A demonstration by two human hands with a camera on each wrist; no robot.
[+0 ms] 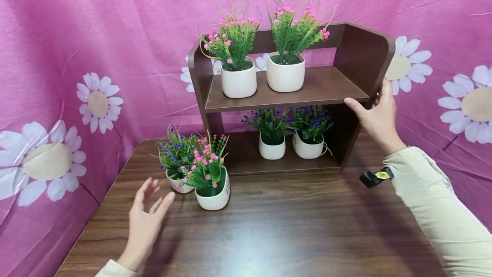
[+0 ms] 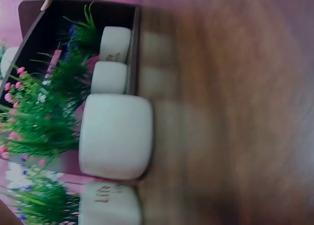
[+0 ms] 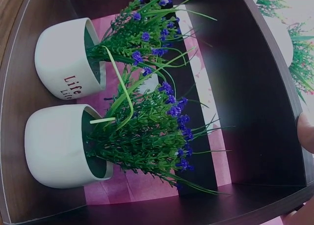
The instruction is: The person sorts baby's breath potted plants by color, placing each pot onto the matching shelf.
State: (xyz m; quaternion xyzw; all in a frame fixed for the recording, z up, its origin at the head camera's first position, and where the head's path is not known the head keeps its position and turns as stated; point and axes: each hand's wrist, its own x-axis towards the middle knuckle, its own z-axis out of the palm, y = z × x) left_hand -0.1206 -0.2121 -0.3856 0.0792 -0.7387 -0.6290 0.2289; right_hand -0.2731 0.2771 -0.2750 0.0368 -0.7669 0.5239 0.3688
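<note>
A dark brown two-tier shelf [image 1: 282, 105] stands on the wooden table. My right hand [image 1: 380, 119] grips its right side panel, thumb on the front edge of the upper board and fingers round the outer side. My left hand [image 1: 145, 221], fingers apart and holding nothing, hovers beside two potted plants at the shelf's left: a pink-flowered plant [image 1: 212, 183] and, behind it, a blue-flowered plant [image 1: 177, 157]. Two pink-flowered plants [image 1: 238, 76] [image 1: 285, 72] sit on the upper board. Below them are two blue-flowered plants [image 3: 61, 146] [image 3: 64, 53], one pot lettered "Life".
A small black object with a yellow label [image 1: 376, 177] shows at the right sleeve's cuff. Pink cloth with white daisies [image 1: 153, 54] hangs behind and around the table [image 1: 269, 217]. The table's left edge runs beside the left hand.
</note>
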